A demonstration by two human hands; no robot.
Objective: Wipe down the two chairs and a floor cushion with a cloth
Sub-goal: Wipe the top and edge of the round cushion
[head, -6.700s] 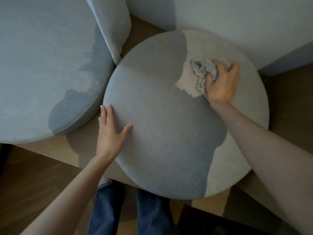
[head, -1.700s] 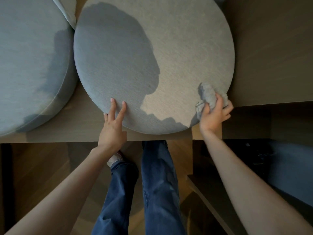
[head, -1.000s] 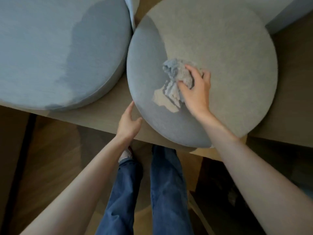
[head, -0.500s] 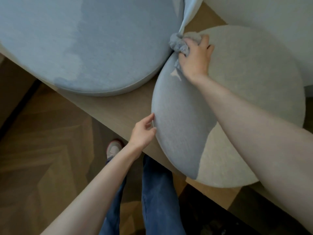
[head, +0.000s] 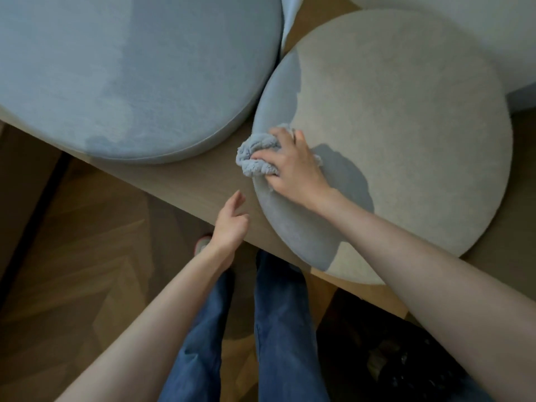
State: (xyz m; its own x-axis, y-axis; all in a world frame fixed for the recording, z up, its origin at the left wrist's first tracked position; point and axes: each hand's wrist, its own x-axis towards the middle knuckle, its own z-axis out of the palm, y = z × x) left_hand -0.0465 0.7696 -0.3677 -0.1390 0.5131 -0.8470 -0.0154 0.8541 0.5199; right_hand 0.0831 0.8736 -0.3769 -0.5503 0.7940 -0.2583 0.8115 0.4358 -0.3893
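Head view | step: wiping left rim of round cushion (head: 406,126) near platform (head: 179,181) front edge | right hand (head: 293,166) gripping bunched cloth (head: 253,159) on rim | left hand (head: 232,224) relaxed, empty, just beside | next: likely firm pass along near rim

Bunched grey cloth (head: 256,158) sits at the left edge of the round beige cushion (head: 406,126), beside the blue cushion (head: 130,68)

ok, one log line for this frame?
right hand: grips cloth, presses it on beige cushion left edge | left hand: open, beside that cushion, off it | blue cushion: no hand on it
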